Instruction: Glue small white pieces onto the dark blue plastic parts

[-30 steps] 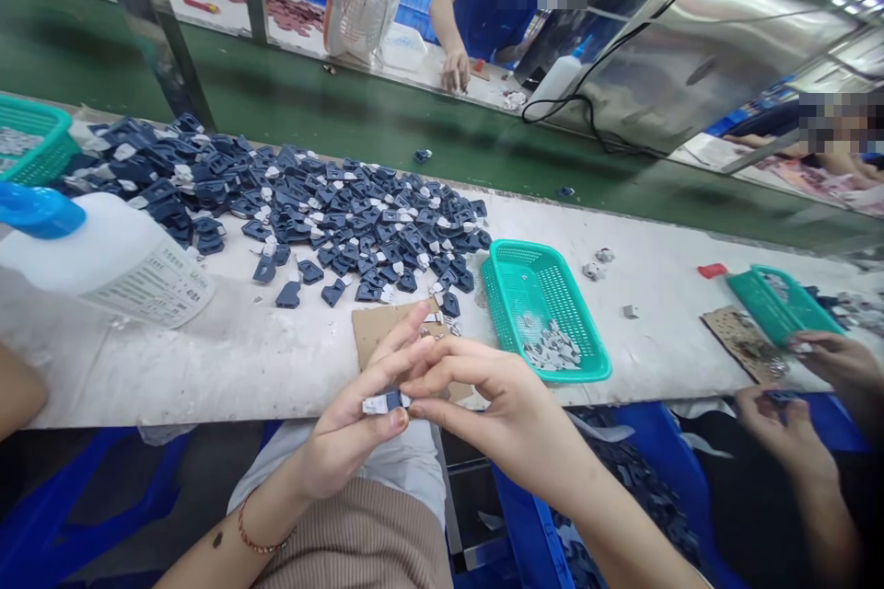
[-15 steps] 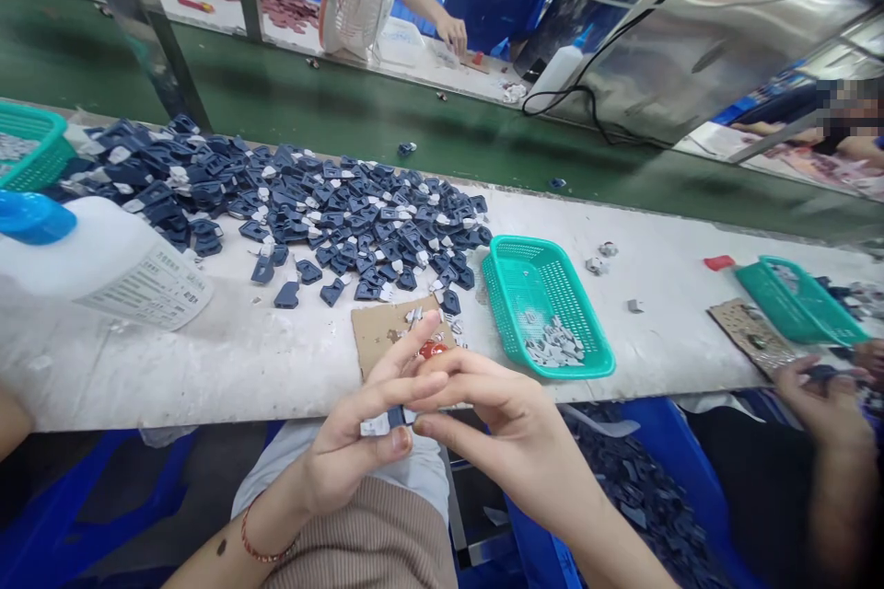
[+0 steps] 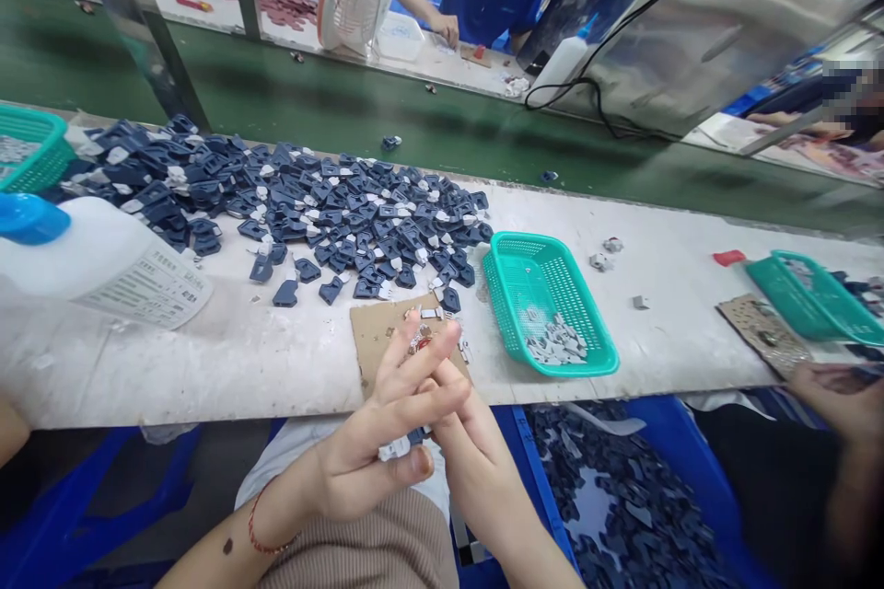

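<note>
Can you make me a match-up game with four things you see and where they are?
1. small white and dark blue piece
2. big white plastic bottle with blue cap
3. flat brown cardboard sheet
4. thin red bracelet

A. near the picture's left edge
B. around the left wrist
C. held in the left hand
D. on the pale table, partly covered from view

Pairs: 1-C; 2-A; 3-D; 4-B
</note>
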`<state>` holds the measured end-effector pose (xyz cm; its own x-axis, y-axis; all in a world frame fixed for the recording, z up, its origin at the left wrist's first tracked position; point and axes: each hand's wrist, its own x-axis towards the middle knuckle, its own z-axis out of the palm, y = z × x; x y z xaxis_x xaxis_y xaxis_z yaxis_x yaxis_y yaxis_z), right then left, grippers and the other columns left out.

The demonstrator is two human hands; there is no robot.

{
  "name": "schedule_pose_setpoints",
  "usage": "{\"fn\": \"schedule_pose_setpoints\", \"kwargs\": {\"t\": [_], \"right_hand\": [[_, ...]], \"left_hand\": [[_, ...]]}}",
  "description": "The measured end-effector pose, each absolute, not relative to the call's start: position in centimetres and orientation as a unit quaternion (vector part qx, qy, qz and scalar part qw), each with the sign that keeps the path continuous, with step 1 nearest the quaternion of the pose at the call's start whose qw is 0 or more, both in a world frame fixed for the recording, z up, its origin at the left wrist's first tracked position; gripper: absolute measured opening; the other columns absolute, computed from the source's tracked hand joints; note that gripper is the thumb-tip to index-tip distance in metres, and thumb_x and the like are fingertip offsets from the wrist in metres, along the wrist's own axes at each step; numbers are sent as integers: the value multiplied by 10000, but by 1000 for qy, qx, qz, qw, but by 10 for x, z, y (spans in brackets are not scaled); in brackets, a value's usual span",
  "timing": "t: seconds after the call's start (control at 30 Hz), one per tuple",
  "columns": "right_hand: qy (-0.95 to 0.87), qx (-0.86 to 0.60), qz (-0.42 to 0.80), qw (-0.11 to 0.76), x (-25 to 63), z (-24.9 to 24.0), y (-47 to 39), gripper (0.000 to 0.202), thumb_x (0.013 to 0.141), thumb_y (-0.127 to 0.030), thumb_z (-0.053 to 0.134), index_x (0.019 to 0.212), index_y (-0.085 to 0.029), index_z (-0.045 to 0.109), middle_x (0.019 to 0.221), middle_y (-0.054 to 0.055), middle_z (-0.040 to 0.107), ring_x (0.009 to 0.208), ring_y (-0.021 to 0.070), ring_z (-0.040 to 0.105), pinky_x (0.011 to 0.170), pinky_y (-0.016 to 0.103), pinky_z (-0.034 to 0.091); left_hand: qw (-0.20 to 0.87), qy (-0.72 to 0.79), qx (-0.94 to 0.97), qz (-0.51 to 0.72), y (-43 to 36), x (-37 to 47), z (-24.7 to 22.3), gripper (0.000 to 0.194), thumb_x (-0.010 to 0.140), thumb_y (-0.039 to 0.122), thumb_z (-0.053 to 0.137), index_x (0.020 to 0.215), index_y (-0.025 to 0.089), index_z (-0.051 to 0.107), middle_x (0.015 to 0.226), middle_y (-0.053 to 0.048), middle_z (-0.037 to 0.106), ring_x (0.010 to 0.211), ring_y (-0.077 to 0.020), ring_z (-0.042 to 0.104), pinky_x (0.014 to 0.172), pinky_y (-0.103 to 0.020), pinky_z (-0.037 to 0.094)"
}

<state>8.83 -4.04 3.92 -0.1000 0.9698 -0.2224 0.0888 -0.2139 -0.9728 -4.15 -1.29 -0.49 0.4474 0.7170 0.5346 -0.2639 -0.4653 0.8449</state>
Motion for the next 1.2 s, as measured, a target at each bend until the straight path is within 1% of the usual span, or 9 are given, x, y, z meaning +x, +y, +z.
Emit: {"fn": "schedule_pose_setpoints", "kwargs": {"t": [0.17, 0.3, 0.4, 0.47, 0.53, 0.7, 0.87, 0.97, 1.2], "right_hand": [[-497, -539, 508, 452, 83, 30, -42, 315, 952, -499, 472, 940, -236, 645, 817, 22, 623, 729, 154, 572, 689, 249, 507], [-485, -542, 487, 483, 83, 31, -38, 247, 962, -418, 488, 874, -224, 613, 793, 9, 597, 735, 145, 556, 693, 239, 496], [-475, -550, 471, 500, 86, 35, -33, 213, 943, -410, 528, 870, -221, 590, 769, 1, 572, 696, 134, 538, 594, 205, 472], [-471, -554, 467, 504, 89, 36, -31, 213, 935, -425, 540, 887, -224, 592, 779, 3, 561, 668, 126, 524, 508, 181, 426], [-459, -555, 469, 511, 92, 36, -31, 257, 948, -466, 496, 923, -231, 597, 801, 7, 549, 637, 118, 500, 467, 175, 394], [-457, -559, 505, 474, 95, 32, -32, 435, 970, -551, 345, 993, -220, 625, 791, 26, 564, 572, 125, 495, 433, 201, 396], [-506, -572, 452, 460, 98, 28, -29, 420, 996, -456, 357, 988, -209, 697, 945, 71, 686, 871, 202, 637, 697, 268, 526], [-523, -582, 426, 454, 102, 25, -27, 466, 1002, -473, 324, 1052, -218, 711, 949, 69, 700, 903, 209, 642, 834, 319, 527], [-442, -553, 546, 449, 115, 29, -26, 803, 946, -652, 55, 1124, -237, 719, 900, 71, 699, 821, 201, 663, 675, 296, 578]], "left_hand": [[445, 144, 725, 506, -10, -38, -9, 559, 991, 302, 385, 1516, 394, 216, 1627, 50, 89, 1492, -271, 3, 1189, -592, 12], [398, 182, 741, 509, -7, -36, -9, 572, 990, 295, 392, 1531, 311, 207, 1635, -35, 95, 1495, -294, 51, 1183, -608, 67], [331, 255, 744, 522, -9, -36, -9, 568, 954, 310, 498, 1492, 249, 327, 1543, -127, 328, 1436, -305, 266, 1161, -561, 232], [309, 319, 716, 539, -12, -37, -9, 480, 898, 270, 613, 1367, 264, 512, 1302, -107, 539, 1240, -254, 497, 1055, -444, 424], [306, 342, 685, 566, -14, -36, -9, 415, 841, 176, 686, 1239, 269, 621, 1067, -56, 600, 1002, -180, 605, 875, -309, 530], [321, 284, 672, 604, -15, -30, -11, 427, 805, 70, 699, 1197, 235, 655, 985, -41, 625, 915, -150, 648, 785, -241, 559], [300, 299, 690, 587, -12, -27, -13, 442, 802, 50, 693, 1215, 198, 643, 921, -41, 641, 861, -144, 660, 761, -229, 569], [232, 278, 735, 573, -10, -27, -14, 495, 808, 18, 672, 1269, 180, 599, 966, -58, 673, 875, -145, 677, 776, -232, 579], [158, 284, 770, 549, -7, -23, -25, 474, 862, 64, 614, 1293, 259, 593, 1007, -48, 678, 921, -177, 709, 776, -264, 618]]}}
